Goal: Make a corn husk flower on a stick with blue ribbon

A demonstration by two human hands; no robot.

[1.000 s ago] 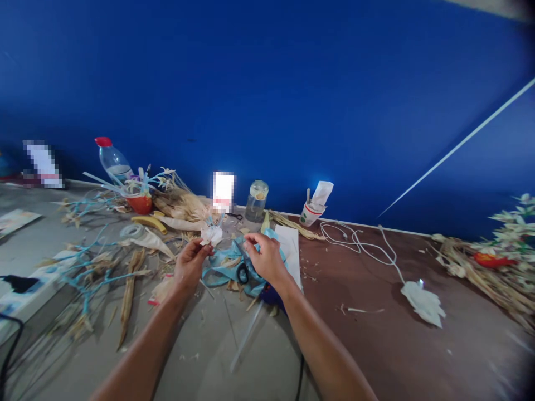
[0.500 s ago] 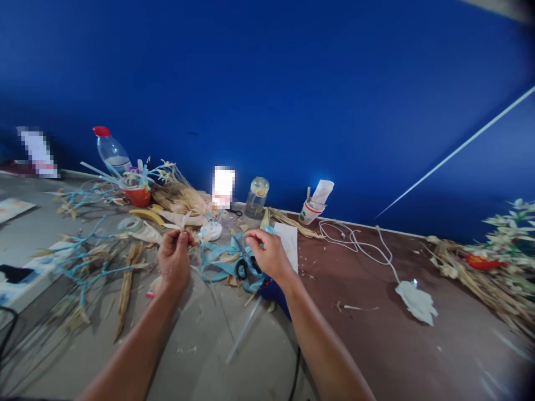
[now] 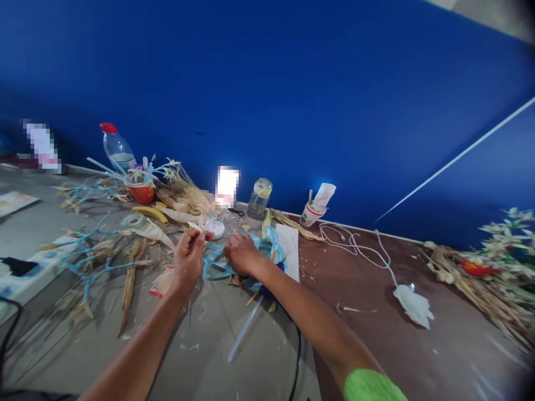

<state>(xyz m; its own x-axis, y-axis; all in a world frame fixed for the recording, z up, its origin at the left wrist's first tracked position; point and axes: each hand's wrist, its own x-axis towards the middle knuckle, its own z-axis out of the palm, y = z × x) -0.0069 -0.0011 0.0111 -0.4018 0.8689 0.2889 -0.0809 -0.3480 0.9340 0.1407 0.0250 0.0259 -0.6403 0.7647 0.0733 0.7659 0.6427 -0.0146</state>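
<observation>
Pinching husk piece in left hand | resting right hand on blue ribbon, not showing whether gripping | seemingly working midway: not yet binding piece, leaving loose husks unused

Right hand covers its own grip. Scrap pinched by left hand too small to identify. Far panel pixelated.

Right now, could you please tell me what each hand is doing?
Left hand: pinched shut on a small pale piece.
Right hand: curled on the blue ribbon; grip cannot be told.
</observation>
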